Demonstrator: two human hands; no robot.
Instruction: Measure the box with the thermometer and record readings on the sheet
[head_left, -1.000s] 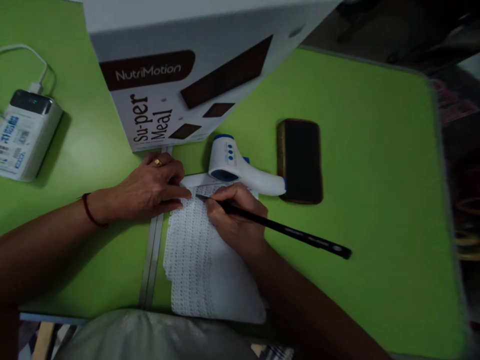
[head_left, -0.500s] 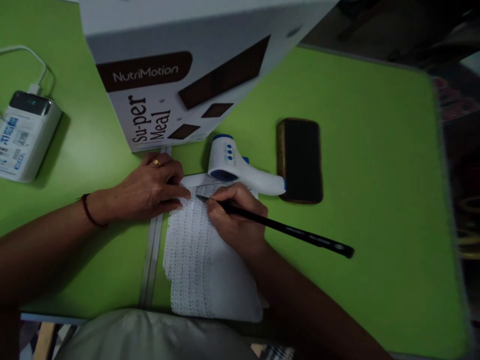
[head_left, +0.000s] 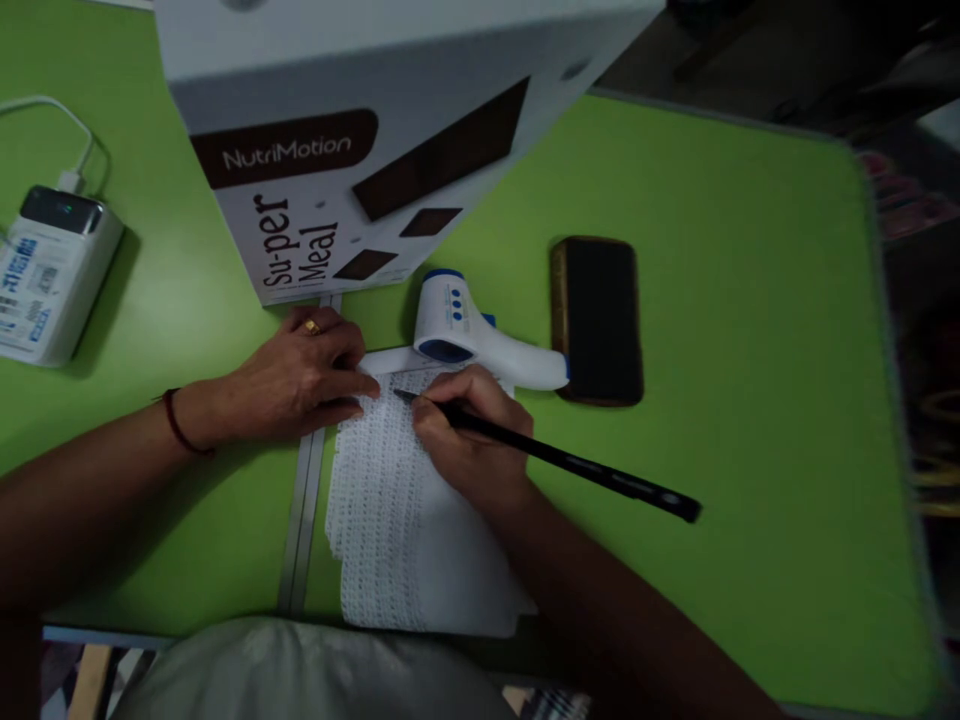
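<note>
My right hand (head_left: 480,430) is closed around a long black pen (head_left: 570,462) in a writing grip, its tip touching or just above a sheet of paper (head_left: 465,560) near the top. Rows of small dense marks fill the paper's left part; the right part is plain, and my right hand and forearm hide some of it. At the upper left edge of the paper lies my left hand (head_left: 307,378), fingers bent and apart, index fingertip on the sheet. A white and blue infrared thermometer (head_left: 487,340) lies across the paper's top edge.
A large white box (head_left: 315,210) stands on the green table (head_left: 750,400) behind my hands. Right of the thermometer lies a phone (head_left: 600,320), touching its handle. A power bank (head_left: 60,275) with a white cable is at the left. A metal strip (head_left: 304,520) crosses the tabletop.
The pen tip has shifted very slightly to the right, and the pen's far end has dipped a little. The lower right of the paper sits a bit differently. My left hand stays in place.
</note>
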